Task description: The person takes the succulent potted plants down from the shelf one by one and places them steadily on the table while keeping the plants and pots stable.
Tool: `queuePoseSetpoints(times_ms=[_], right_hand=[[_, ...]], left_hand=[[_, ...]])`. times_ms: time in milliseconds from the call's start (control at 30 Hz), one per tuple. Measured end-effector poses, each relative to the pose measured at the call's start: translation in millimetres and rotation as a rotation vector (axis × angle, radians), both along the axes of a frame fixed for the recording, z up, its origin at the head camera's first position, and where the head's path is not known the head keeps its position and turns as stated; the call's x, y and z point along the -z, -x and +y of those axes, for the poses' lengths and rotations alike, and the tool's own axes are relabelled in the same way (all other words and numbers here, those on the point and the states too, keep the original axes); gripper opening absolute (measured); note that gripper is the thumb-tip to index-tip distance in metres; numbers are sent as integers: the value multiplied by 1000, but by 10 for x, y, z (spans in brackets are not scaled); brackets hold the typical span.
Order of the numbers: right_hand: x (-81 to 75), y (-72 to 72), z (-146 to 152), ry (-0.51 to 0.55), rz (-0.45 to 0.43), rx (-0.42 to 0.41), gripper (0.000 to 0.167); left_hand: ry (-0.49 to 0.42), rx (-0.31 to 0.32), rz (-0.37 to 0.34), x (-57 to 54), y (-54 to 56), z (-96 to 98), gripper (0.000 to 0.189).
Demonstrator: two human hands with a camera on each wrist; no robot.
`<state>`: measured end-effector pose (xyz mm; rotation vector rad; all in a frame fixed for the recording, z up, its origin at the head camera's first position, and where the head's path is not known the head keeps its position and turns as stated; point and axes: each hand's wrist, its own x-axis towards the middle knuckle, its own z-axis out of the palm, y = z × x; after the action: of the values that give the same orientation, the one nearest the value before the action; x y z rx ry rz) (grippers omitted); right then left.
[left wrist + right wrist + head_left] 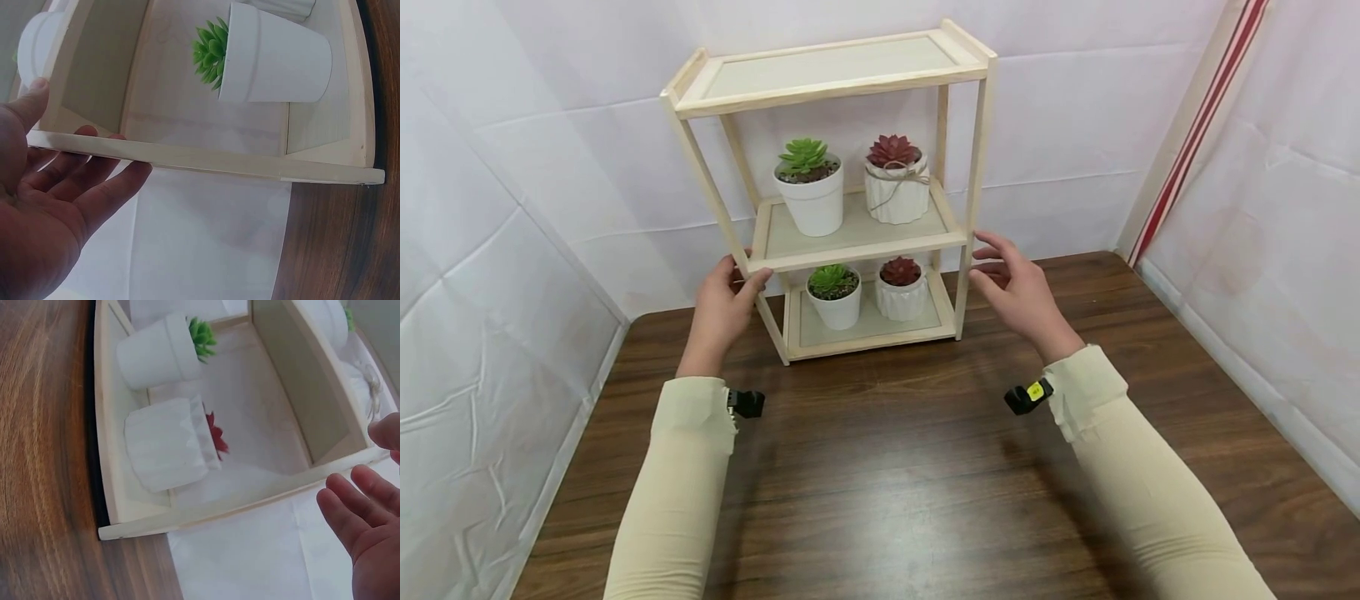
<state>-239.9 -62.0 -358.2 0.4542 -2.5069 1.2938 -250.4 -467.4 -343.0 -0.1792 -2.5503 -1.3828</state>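
Note:
A light wooden shelf rack [850, 250] with three tiers stands on the dark wood table, near the back wall. My left hand [724, 304] holds its left front post at middle-shelf height; in the left wrist view, fingers [112, 187] curl behind the post and the thumb lies on the other side. Beside the right front post is my right hand [1013, 287], fingers spread and slightly bent; in the right wrist view the fingertips [334, 481] are close to the post, and contact is hard to tell. Potted green succulent [808, 196] and red succulent [897, 187] sit on the middle shelf.
On the bottom shelf stand a smaller green succulent pot [837, 304] and a smaller red succulent pot [901, 296]. White cloth [1060, 150] hangs behind and at both sides, with a red stripe [1187, 142] at right. The wood table [880, 483] extends in front.

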Motion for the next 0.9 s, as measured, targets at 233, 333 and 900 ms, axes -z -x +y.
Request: queuePoseSetpoints(times_ms=[233, 333, 900], right_hand=[[-100, -94, -84, 18, 36, -9, 53], [-141, -125, -123, 26, 54, -17, 52], [-338, -118, -350, 87, 113, -55, 53]], left_hand=[[10, -6, 5, -1, -2, -3, 67], [12, -4, 4, -4, -3, -5, 68], [12, 5, -7, -18, -11, 2, 65]])
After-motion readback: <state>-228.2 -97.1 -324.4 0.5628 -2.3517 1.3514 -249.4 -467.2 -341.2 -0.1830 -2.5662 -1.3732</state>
